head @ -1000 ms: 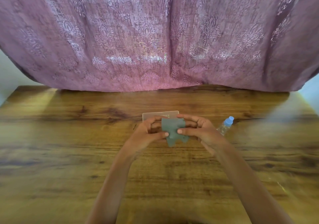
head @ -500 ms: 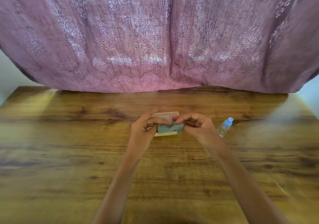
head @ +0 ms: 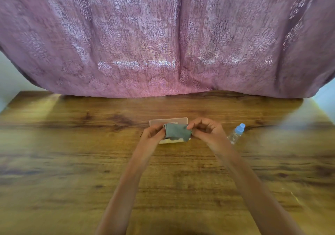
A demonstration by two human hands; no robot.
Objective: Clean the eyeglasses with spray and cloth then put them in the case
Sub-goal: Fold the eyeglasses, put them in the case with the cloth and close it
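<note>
A grey cleaning cloth (head: 176, 132) is stretched between my two hands over the pale eyeglass case (head: 168, 121), which lies open on the wooden table (head: 72, 162). My left hand (head: 152, 135) grips the cloth's left end with curled fingers. My right hand (head: 205, 131) pinches its right end between thumb and fingers. The case's front edge shows below the cloth. The eyeglasses are hidden; I cannot tell whether they lie in the case under the cloth. A small clear spray bottle (head: 235, 135) with a blue cap lies to the right of my right hand.
A mauve patterned curtain (head: 163, 44) hangs along the table's far edge. The table's left and right edges show at the sides, with pale wall beyond.
Both hands moved away from me with the cloth, from in front of the case to over it. The cloth, hanging crumpled a second ago, now lies spread flat between them.
</note>
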